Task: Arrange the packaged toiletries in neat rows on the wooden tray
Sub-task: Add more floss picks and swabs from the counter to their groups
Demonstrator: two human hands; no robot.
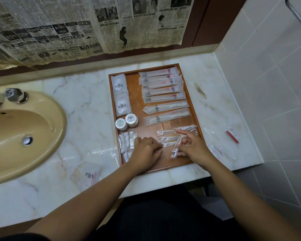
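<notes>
The wooden tray (135,94) lies on the marble counter. On it are several long toothbrush packets (161,82), two comb packets (165,112), two white pouches (121,94), two round soaps (127,121), cotton-swab packets (126,141) and wrapped floss picks (170,135). My right hand (192,146) pinches one wrapped floss pick (175,148) over the tray's near right part. My left hand (145,150) rests on the tray beside it, its curled fingers touching a floss pick packet.
A beige sink (24,129) with a tap (14,95) lies left. Off the tray sit a white pouch (89,174) near the front edge, a red item (232,135) and clear packets (223,151) right. Tiled wall on the right, newspaper behind.
</notes>
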